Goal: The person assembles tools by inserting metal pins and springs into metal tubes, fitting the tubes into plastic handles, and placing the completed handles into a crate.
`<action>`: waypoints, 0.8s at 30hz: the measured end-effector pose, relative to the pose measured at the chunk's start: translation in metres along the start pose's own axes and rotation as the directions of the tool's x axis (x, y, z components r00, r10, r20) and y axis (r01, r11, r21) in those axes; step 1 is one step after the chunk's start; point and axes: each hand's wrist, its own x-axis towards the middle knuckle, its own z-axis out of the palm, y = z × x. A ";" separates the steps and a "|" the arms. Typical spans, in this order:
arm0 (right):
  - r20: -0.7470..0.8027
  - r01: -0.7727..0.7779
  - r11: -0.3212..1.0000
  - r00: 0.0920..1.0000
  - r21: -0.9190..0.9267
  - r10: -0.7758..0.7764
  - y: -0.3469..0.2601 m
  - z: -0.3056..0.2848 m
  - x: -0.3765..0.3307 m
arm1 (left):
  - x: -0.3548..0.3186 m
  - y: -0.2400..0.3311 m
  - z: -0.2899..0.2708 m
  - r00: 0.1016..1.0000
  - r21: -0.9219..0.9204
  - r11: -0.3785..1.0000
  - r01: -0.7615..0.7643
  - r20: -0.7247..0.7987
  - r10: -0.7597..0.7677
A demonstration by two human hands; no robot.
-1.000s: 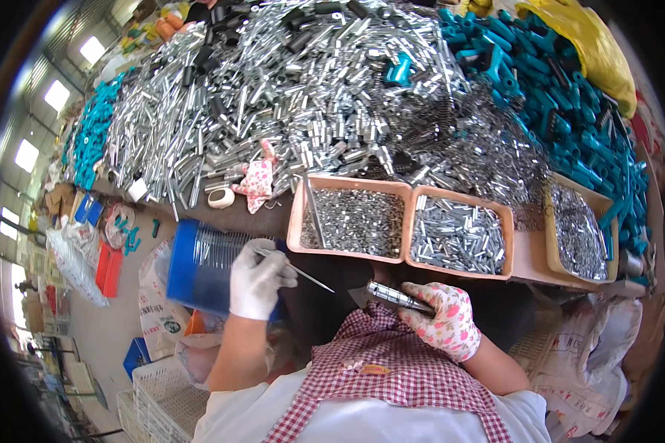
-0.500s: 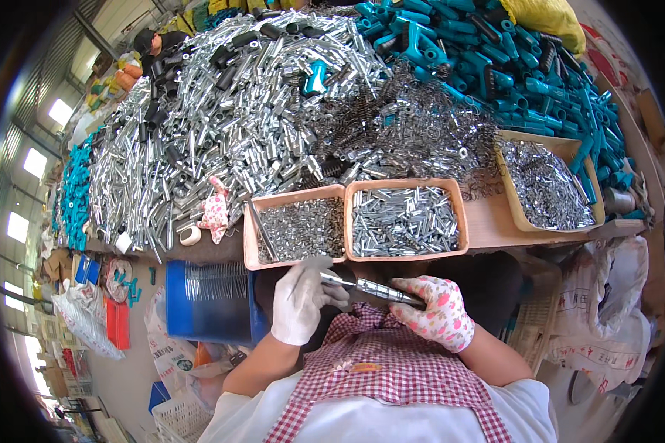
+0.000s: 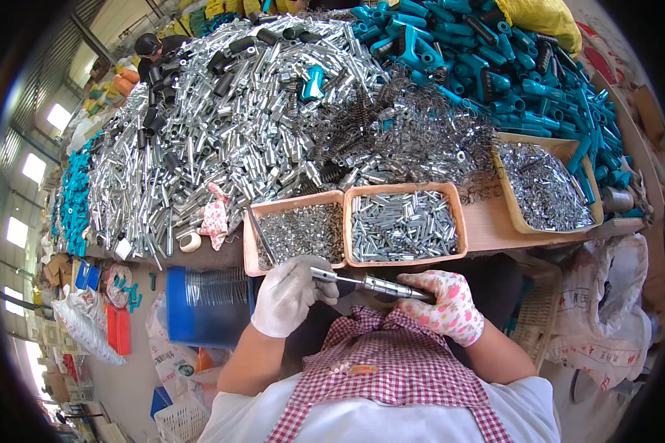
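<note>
My left hand (image 3: 287, 293), in a greyish white glove, is closed on a short silver metal tube (image 3: 322, 274). In my right hand (image 3: 445, 304), gloved in white with pink flowers, is a shiny metal cylinder (image 3: 383, 286) with a dark end partly hidden by the fingers. A thin rod (image 3: 353, 281) runs between the tube and the cylinder; whether it is fixed to both I cannot tell. Both hands are above my lap, in front of a tan tray of small metal parts (image 3: 303, 225) and another of short metal pins (image 3: 405, 225).
A large heap of metal tubes (image 3: 251, 111) covers the bench, beside dark springs (image 3: 421, 136) and teal handles (image 3: 547, 96). A third tray (image 3: 539, 188) of small parts stands at right. A blue bin (image 3: 203, 314) of thin rods is at lower left. A person (image 3: 151, 48) is beyond the heap.
My left hand has moved slightly left and down, my right hand slightly right. More of the thin rod shows between the tube and the cylinder.
</note>
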 end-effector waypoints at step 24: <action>0.099 0.200 0.960 0.978 -0.194 -0.184 -0.015 0.003 0.015 | 0.002 -0.004 0.027 0.991 0.363 0.932 0.019 0.116 -0.066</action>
